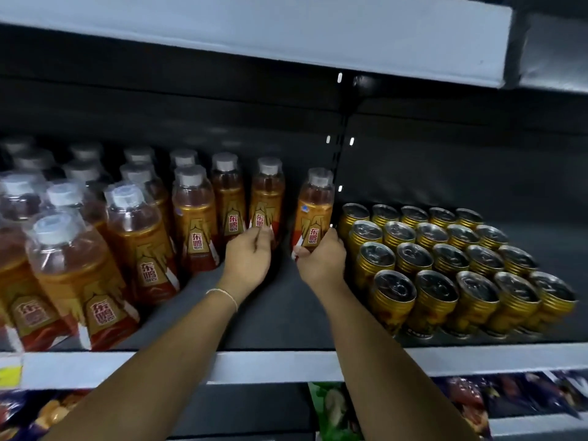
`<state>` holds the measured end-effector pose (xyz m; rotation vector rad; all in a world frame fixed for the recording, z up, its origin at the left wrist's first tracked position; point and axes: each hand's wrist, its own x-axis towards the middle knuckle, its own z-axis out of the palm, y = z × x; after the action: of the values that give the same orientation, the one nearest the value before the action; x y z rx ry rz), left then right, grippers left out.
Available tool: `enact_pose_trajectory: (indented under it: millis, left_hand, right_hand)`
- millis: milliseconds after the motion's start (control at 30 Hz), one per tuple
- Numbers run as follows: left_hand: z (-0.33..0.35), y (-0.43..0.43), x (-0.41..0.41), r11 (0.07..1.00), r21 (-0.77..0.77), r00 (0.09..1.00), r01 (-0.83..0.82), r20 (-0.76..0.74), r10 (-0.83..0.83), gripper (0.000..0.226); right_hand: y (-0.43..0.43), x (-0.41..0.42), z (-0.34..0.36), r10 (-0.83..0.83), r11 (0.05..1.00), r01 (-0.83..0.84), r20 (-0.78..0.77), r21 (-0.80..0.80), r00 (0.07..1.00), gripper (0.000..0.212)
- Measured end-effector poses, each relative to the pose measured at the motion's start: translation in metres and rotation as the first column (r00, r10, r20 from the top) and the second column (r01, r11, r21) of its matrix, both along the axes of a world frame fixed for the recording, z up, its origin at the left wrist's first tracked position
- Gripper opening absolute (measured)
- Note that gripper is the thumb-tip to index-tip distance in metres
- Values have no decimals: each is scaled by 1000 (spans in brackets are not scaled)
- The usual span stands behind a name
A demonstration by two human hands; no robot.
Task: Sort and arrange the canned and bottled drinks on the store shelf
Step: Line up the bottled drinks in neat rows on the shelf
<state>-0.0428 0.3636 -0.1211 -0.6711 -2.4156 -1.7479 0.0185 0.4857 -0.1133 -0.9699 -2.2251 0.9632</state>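
Note:
Several amber drink bottles with grey caps and gold-red labels stand in rows on the left of the dark shelf [280,316]. My left hand [249,254] grips the lower part of one bottle [266,198] at the right end of the back row. My right hand [321,257] grips the base of a separate bottle [315,206] that stands alone next to the cans. Several gold cans [445,262] with silver tops fill the right side in rows.
A bare strip of shelf floor runs between the bottles and the cans, under my forearms. A white shelf [286,36] hangs overhead. A white price rail [270,364] edges the front, with snack packets [509,399] on the shelf below.

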Motion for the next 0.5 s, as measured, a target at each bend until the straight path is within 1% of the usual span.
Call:
enact_pose_trajectory:
  millis: [67, 133, 200, 333, 500]
  left_hand:
    - [-5, -5, 0, 1000, -5, 989, -13, -146, 12, 26]
    - [-9, -10, -2, 999, -2, 976, -42, -215, 40, 18]
    - [-11, -10, -1, 998, 1, 973, -55, -224, 54, 19]
    - [-15, -9, -1, 998, -26, 973, -55, -227, 47, 27]
    - [-16, -9, -2, 995, -57, 970, -79, -234, 64, 32]
  right_hand:
    - [2, -8, -2, -21, 1000, 21, 4, 5, 1000, 65]
    - [4, -17, -4, -29, 1000, 29, 8, 7, 1000, 67]
    - [8, -22, -4, -38, 999, 38, 17, 7, 999, 69]
    - [13, -32, -4, -32, 999, 32, 29, 14, 999, 67]
    - [16, -32, -8, -26, 1000, 26, 4, 4, 1000, 68]
